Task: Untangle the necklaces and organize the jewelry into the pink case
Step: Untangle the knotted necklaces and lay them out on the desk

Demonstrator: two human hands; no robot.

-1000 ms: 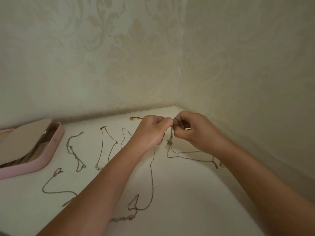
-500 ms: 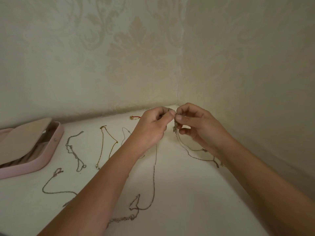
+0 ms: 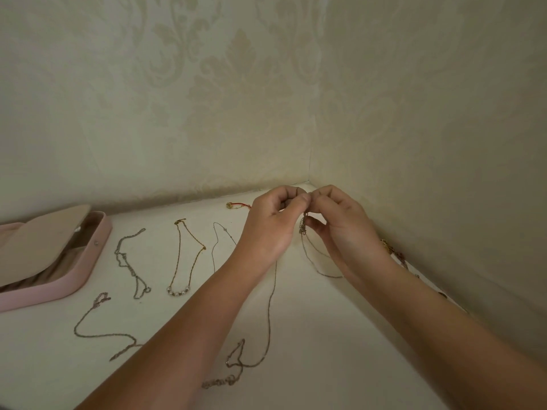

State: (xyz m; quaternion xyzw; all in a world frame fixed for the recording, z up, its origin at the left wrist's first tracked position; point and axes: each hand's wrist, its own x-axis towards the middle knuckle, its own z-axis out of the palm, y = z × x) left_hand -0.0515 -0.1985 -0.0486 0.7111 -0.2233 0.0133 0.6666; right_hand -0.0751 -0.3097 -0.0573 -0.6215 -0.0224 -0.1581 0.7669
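1. Table (image 3: 340, 335): pale top, pushed into a wall corner.
2. Pink case (image 3: 99, 253): far left, lid up, well apart from both hands. The left hand is the nearer 1 for any later drop-off.
3. Left hand (image 3: 272, 223) and right hand (image 3: 343, 223): raised by the corner with fingertips meeting. Each pinches the same knotted chain from its own side.
4. Knotted chain (image 3: 302, 227): held off the table between the 2 hands. It hangs downward from the pinch, and its loop trails under the right wrist. The pull probably has to go sideways, across that hang.
5. Long chain (image 3: 270, 306): runs from beneath the left hand toward the table's near edge.
6. Pearl chain (image 3: 189, 255) and silver chain (image 3: 130, 261): laid out singly between the case and the left forearm.
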